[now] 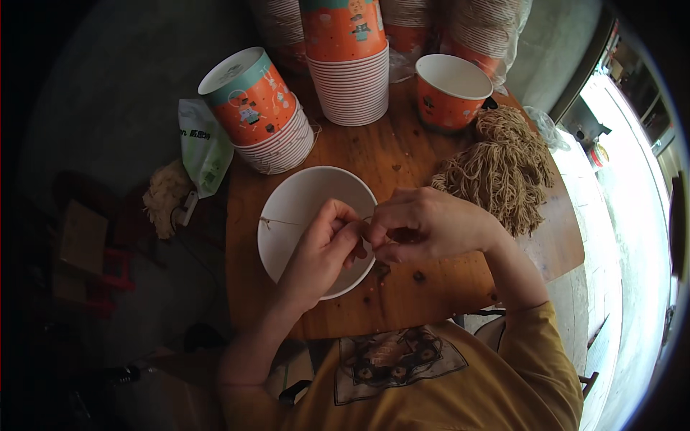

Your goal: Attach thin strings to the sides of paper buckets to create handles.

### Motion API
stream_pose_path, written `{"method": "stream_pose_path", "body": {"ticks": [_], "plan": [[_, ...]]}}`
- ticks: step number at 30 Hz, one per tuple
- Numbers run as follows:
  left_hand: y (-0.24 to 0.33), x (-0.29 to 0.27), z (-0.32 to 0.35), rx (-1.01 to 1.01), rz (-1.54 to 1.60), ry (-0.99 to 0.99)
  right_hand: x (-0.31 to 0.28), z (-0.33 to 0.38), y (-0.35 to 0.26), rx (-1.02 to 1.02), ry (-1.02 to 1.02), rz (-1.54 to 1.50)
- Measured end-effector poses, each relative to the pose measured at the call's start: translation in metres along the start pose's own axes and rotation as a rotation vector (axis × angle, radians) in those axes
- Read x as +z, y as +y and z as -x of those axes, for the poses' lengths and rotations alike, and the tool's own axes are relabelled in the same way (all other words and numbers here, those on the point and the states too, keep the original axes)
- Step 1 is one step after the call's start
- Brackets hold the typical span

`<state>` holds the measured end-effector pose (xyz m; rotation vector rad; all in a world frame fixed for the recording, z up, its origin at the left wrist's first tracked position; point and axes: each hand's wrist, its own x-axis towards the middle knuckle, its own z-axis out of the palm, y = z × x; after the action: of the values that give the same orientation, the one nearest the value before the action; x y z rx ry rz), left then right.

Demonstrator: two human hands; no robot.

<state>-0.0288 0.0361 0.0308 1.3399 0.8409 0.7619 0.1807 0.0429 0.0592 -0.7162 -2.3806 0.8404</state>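
Observation:
A white paper tub [287, 188] stands before me with its open top facing up. A thin tan string [282, 222] is knotted at the tub's left rim and runs across the opening towards my hands. My left hand [327, 248] is over the right part of the tub, its fingers pinched at the string. Beside it, at the tub's right rim, my right hand [428, 224] is closed, fingertips meeting those of the left with a short loop of string between them. The fingers hide the string's far end.
A bundle of tan strings [503, 169] lies on the wooden table [402, 302] at right. Behind stand a leaning stack of orange tubs [251, 108], a taller tub stack [352, 82] and a single orange tub [449, 97]. More wrapped stacks [485, 29] line the back.

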Motion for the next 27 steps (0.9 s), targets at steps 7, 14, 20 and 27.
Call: {"method": "stream_pose_path", "body": {"ticks": [7,14,20,27], "plan": [[-0.001,0.011,-0.012,-0.078,0.133,-0.121,-0.003,0.014,0.013,0.169,-0.116,-0.113],[0.004,0.014,-0.013,-0.207,0.197,-0.232,-0.023,0.008,0.005,0.263,-0.333,-0.128],[0.001,0.013,-0.022,-0.250,0.176,-0.223,-0.023,0.007,0.009,0.282,-0.314,-0.199],[0.006,0.015,-0.027,-0.232,0.263,-0.175,-0.039,0.008,0.010,0.193,-0.221,-0.266]]}}
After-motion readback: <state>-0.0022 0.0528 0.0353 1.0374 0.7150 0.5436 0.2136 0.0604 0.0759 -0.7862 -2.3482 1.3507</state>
